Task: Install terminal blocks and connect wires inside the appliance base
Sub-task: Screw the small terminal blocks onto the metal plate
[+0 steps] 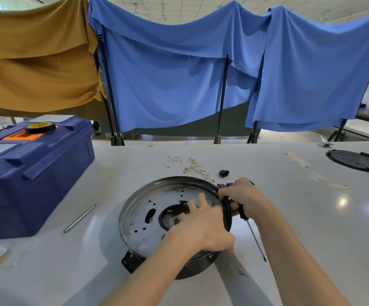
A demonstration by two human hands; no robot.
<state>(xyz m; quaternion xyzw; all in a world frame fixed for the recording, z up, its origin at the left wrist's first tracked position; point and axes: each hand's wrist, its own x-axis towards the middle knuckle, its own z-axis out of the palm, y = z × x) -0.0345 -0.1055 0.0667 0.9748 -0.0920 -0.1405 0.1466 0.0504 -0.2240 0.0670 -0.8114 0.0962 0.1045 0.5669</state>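
Steel base [135, 204] rim, right grip [241, 193] clutching screwdriver [255, 237]

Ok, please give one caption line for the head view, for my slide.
Left hand touches inside the round silver metal appliance base; right hand holds a black-handled screwdriver at its rim.

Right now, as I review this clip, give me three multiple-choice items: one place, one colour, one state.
1. The tape roll lies: A on the toolbox; B on the floor; C in a hand.
2. The toolbox is: A red; B dark blue; C green.
3. The right hand: A hangs empty; B grips a screwdriver; C rests flat and open.
Answers: A, it sits on the lid; B, its walls are dark blue; B, fingers curl round the handle.
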